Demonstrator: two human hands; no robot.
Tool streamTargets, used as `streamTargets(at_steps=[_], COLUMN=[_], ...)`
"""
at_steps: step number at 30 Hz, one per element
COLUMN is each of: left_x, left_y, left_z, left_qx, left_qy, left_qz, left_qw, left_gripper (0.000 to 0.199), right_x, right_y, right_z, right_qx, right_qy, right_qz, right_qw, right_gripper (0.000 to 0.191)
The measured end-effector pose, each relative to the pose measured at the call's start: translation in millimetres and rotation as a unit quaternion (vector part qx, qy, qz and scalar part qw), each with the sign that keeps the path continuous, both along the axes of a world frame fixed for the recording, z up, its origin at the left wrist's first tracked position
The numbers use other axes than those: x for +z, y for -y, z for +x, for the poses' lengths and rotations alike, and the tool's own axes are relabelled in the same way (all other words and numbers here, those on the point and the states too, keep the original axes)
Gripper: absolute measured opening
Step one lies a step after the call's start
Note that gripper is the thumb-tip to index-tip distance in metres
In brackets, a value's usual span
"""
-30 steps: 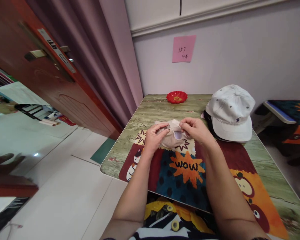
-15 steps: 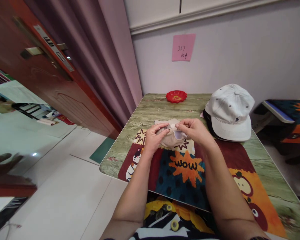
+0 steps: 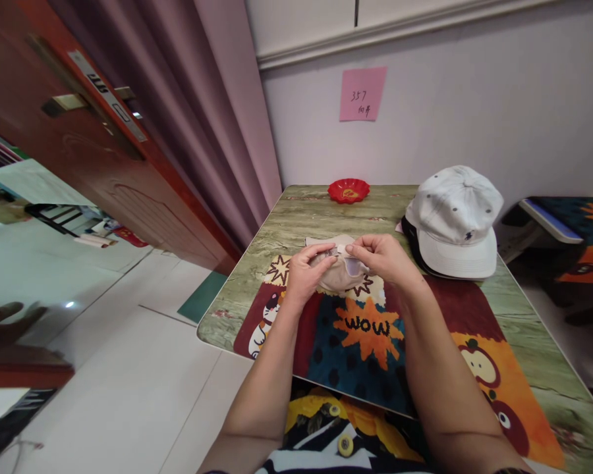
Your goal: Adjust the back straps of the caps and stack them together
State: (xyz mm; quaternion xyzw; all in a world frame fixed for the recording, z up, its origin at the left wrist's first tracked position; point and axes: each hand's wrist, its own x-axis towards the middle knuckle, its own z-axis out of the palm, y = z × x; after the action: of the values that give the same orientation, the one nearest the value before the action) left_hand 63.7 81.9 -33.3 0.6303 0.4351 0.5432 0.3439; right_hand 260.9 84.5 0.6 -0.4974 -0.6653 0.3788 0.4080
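Note:
A beige cap (image 3: pixel 337 278) rests on the patterned mat near the middle of the table. My left hand (image 3: pixel 306 268) pinches its strap at the buckle (image 3: pixel 332 252). From the other side, my right hand (image 3: pixel 381 255) closes thumb and fingers on the pale strap end just right of the buckle. The two hands are a short way apart, with the cap's opening between and below them. The right fingertips partly hide the strap.
White cap (image 3: pixel 457 214) stacked on dark headwear at the table's right. A red scalloped dish (image 3: pixel 348 191) lies near the wall. The wooden door (image 3: pixel 113 151) and purple curtain (image 3: pixel 227 99) stand left; another table (image 3: pixel 573 224) is right.
Both hands keep nearly the same place and grip. The left fingers have shifted very slightly right along the strap.

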Motion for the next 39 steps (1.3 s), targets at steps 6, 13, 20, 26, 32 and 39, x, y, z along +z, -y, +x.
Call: streamTargets(at_steps=[6,13,20,26,32,39], left_x=[2.7,13.3,18.9,18.8,18.4,15.6], left_y=[1,6,10,8,4,5], left_z=[0,1,3,7,11,12], left_qx=[0.009,0.054,0.067,0.024,-0.013,-0.055], left_qy=[-0.024,-0.129,-0.171,-0.059,0.067,0.216], left_qz=[0.022,0.121,0.121,0.043,-0.096,-0.222], left_qw=[0.999,0.983,0.975,0.997,0.993,0.949], left_gripper=[0.023,0.018,0.019,0.018,0.026,0.035], right_x=[-0.2,-0.8,-1.6,-1.8,-0.3,3.3], right_y=[-1,0,-1,-1,1,3], right_z=[1,-1,-2,-1,-1,-4], right_qx=[0.003,0.008,0.036,0.045,0.043,0.054], right_qy=[0.013,0.013,-0.011,-0.014,-0.002,0.034], right_qz=[0.006,0.008,0.001,-0.01,-0.006,-0.014], right_qw=[1.0,1.0,0.999,0.999,0.999,0.998], right_gripper=[0.04,0.04,0.039,0.035,0.029,0.027])
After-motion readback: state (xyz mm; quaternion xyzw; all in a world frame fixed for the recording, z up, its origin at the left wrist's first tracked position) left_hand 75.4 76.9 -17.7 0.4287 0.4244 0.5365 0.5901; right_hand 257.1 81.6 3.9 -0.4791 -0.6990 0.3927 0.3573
